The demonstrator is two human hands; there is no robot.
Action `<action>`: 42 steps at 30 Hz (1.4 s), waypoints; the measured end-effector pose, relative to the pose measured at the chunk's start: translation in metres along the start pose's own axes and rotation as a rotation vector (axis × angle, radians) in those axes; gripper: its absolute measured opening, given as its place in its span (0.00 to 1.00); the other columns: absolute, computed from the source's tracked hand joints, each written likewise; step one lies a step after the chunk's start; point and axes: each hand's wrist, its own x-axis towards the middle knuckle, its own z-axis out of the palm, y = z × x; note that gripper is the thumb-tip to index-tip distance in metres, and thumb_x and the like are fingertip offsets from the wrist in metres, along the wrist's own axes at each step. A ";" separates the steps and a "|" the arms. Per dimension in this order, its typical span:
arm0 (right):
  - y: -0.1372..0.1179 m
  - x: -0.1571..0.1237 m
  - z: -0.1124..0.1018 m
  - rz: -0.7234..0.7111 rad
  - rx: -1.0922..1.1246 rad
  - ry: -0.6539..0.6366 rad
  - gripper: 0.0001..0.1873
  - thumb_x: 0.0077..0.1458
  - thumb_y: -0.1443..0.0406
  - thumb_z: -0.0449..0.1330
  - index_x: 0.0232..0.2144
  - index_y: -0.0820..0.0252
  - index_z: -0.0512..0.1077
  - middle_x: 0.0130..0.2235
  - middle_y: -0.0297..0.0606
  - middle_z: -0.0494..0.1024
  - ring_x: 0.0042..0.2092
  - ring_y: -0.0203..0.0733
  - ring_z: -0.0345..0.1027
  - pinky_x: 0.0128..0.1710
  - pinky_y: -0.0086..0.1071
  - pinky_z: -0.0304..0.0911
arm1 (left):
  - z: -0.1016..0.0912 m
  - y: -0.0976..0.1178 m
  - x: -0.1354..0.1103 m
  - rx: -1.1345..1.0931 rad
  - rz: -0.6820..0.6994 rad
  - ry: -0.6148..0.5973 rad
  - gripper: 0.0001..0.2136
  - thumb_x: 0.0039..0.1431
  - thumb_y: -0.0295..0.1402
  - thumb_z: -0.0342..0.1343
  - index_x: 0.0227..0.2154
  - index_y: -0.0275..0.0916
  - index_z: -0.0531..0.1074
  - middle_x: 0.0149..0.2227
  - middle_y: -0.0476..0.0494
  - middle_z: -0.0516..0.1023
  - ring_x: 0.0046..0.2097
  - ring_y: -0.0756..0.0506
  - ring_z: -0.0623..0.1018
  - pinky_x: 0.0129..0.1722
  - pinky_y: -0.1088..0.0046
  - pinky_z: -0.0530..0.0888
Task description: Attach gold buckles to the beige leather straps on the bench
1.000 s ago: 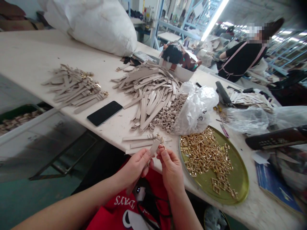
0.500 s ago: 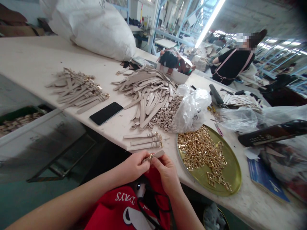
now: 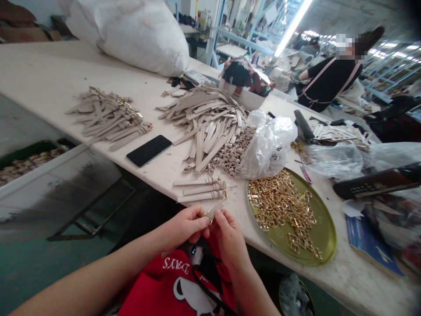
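Note:
My left hand [image 3: 187, 227] and my right hand [image 3: 229, 237] are pinched together at the table's near edge, both closed on one beige strap with a gold buckle [image 3: 212, 212]. Just beyond them lie three finished straps with buckles [image 3: 200, 189] side by side. A round brass tray [image 3: 320, 250] heaped with gold buckles [image 3: 281, 205] sits to the right of my hands. Farther back is a big pile of plain beige straps [image 3: 207, 118], with small beige loops [image 3: 232, 153] spilling from a clear plastic bag [image 3: 270, 145].
A black phone [image 3: 149, 150] lies left of the straps, and another pile of buckled straps [image 3: 110, 118] beyond it. A large white sack [image 3: 138, 30] sits at the back. A person in black with a pink apron [image 3: 329, 79] works at the far right. A blue booklet [image 3: 371, 243] lies right of the tray.
The strap in my hands swung from pointing up toward the table to lying low between my fingers. My hands dropped a little nearer to my body.

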 end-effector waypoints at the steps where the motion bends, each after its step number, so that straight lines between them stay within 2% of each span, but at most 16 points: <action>1: 0.000 0.001 0.000 0.001 -0.010 -0.004 0.10 0.52 0.57 0.54 0.26 0.58 0.63 0.19 0.26 0.64 0.19 0.31 0.55 0.20 0.25 0.52 | 0.001 0.000 0.001 -0.003 -0.007 0.013 0.09 0.50 0.36 0.51 0.25 0.37 0.58 0.20 0.52 0.69 0.16 0.58 0.61 0.16 0.82 0.55; 3: 0.000 0.001 -0.001 -0.077 -0.125 0.044 0.11 0.53 0.58 0.53 0.25 0.58 0.63 0.19 0.26 0.63 0.20 0.31 0.55 0.21 0.25 0.53 | 0.003 0.000 0.004 0.014 -0.023 0.056 0.09 0.50 0.36 0.50 0.24 0.37 0.58 0.20 0.53 0.69 0.16 0.58 0.61 0.15 0.82 0.55; 6: -0.002 0.001 -0.004 -0.332 -0.473 0.164 0.10 0.54 0.61 0.53 0.24 0.59 0.64 0.22 0.28 0.64 0.23 0.32 0.57 0.24 0.26 0.55 | 0.007 0.001 0.005 0.078 -0.011 0.124 0.08 0.51 0.36 0.48 0.24 0.37 0.58 0.19 0.53 0.68 0.16 0.57 0.61 0.15 0.82 0.55; 11: -0.010 0.005 -0.010 -0.644 -0.852 0.190 0.03 0.51 0.66 0.55 0.26 0.58 0.65 0.29 0.32 0.67 0.31 0.36 0.61 0.31 0.28 0.58 | 0.005 0.003 0.006 0.254 0.062 0.146 0.10 0.54 0.39 0.47 0.24 0.37 0.60 0.19 0.54 0.67 0.17 0.56 0.62 0.16 0.82 0.57; 14: -0.018 0.008 -0.013 -0.592 -0.859 0.149 0.04 0.50 0.67 0.56 0.25 0.58 0.63 0.26 0.30 0.65 0.29 0.35 0.60 0.28 0.27 0.57 | -0.003 0.005 0.012 0.314 0.055 0.078 0.14 0.53 0.43 0.49 0.23 0.37 0.60 0.18 0.54 0.68 0.16 0.56 0.61 0.15 0.82 0.55; 17: -0.030 0.012 -0.016 -0.479 -0.812 -0.031 0.05 0.53 0.65 0.54 0.25 0.58 0.65 0.25 0.31 0.66 0.28 0.34 0.60 0.28 0.27 0.56 | -0.008 0.008 0.022 0.282 0.032 0.081 0.15 0.50 0.44 0.53 0.23 0.38 0.58 0.17 0.56 0.67 0.16 0.56 0.62 0.15 0.82 0.55; 19: -0.040 0.017 -0.022 -0.431 -0.806 -0.171 0.10 0.56 0.63 0.50 0.26 0.59 0.67 0.27 0.32 0.68 0.30 0.35 0.62 0.30 0.28 0.57 | -0.009 0.011 0.029 0.243 0.053 0.095 0.14 0.48 0.42 0.55 0.28 0.38 0.60 0.18 0.57 0.67 0.18 0.55 0.64 0.16 0.82 0.58; 21: -0.053 0.030 -0.029 -0.416 -0.839 -0.209 0.14 0.58 0.62 0.45 0.27 0.59 0.68 0.27 0.33 0.69 0.30 0.36 0.63 0.30 0.28 0.58 | -0.009 0.014 0.034 0.255 0.085 0.067 0.13 0.51 0.41 0.53 0.35 0.38 0.62 0.19 0.57 0.67 0.19 0.54 0.65 0.18 0.81 0.59; 24: -0.072 0.063 -0.042 -0.539 -1.054 0.017 0.14 0.58 0.63 0.45 0.29 0.59 0.68 0.28 0.35 0.70 0.31 0.37 0.64 0.30 0.29 0.57 | -0.009 0.017 0.039 0.334 0.099 0.051 0.11 0.55 0.40 0.48 0.33 0.37 0.66 0.18 0.57 0.65 0.20 0.55 0.63 0.20 0.81 0.59; 26: -0.078 0.091 -0.049 -0.630 -1.354 0.152 0.08 0.55 0.65 0.50 0.31 0.60 0.69 0.33 0.40 0.71 0.35 0.41 0.65 0.34 0.31 0.56 | -0.010 0.018 0.041 0.349 0.098 0.111 0.12 0.55 0.41 0.48 0.30 0.36 0.67 0.16 0.57 0.63 0.19 0.55 0.61 0.20 0.81 0.58; 29: -0.078 0.124 -0.056 -0.573 -1.737 0.234 0.06 0.52 0.69 0.53 0.28 0.60 0.71 0.31 0.43 0.71 0.32 0.42 0.65 0.31 0.32 0.54 | -0.011 0.018 0.041 0.321 0.092 0.167 0.13 0.55 0.42 0.47 0.31 0.36 0.66 0.16 0.57 0.62 0.18 0.55 0.59 0.20 0.80 0.57; 31: -0.074 0.133 -0.059 -0.579 -1.815 0.251 0.07 0.52 0.70 0.53 0.27 0.61 0.71 0.30 0.43 0.70 0.31 0.42 0.64 0.29 0.32 0.53 | -0.013 0.018 0.039 0.311 0.088 0.170 0.12 0.55 0.42 0.47 0.30 0.36 0.66 0.15 0.58 0.61 0.18 0.55 0.59 0.19 0.80 0.56; 33: -0.071 0.131 -0.063 -0.637 -1.742 0.243 0.07 0.52 0.70 0.53 0.27 0.60 0.71 0.30 0.41 0.70 0.32 0.41 0.63 0.31 0.32 0.53 | -0.014 0.018 0.037 0.305 0.095 0.192 0.12 0.55 0.42 0.47 0.30 0.37 0.65 0.15 0.58 0.61 0.18 0.55 0.59 0.19 0.80 0.56; 36: -0.069 0.119 -0.070 -0.661 -1.384 0.213 0.05 0.51 0.66 0.55 0.27 0.60 0.71 0.31 0.38 0.69 0.33 0.40 0.62 0.34 0.33 0.56 | -0.014 0.019 0.034 0.313 0.128 0.253 0.12 0.55 0.41 0.47 0.29 0.37 0.65 0.14 0.58 0.61 0.18 0.55 0.59 0.19 0.80 0.56; 40: -0.064 0.104 -0.074 -0.366 -0.666 0.178 0.11 0.43 0.59 0.61 0.28 0.61 0.70 0.26 0.32 0.70 0.29 0.36 0.62 0.32 0.32 0.59 | -0.008 0.021 0.035 0.336 0.199 0.295 0.12 0.55 0.41 0.47 0.29 0.36 0.65 0.15 0.57 0.61 0.18 0.55 0.59 0.18 0.81 0.56; 42: -0.060 0.100 -0.074 -0.277 -0.478 0.177 0.13 0.41 0.59 0.62 0.28 0.62 0.70 0.26 0.31 0.70 0.28 0.34 0.62 0.31 0.31 0.60 | -0.003 0.022 0.038 0.333 0.226 0.293 0.12 0.55 0.41 0.47 0.28 0.36 0.65 0.14 0.57 0.61 0.17 0.55 0.59 0.18 0.81 0.56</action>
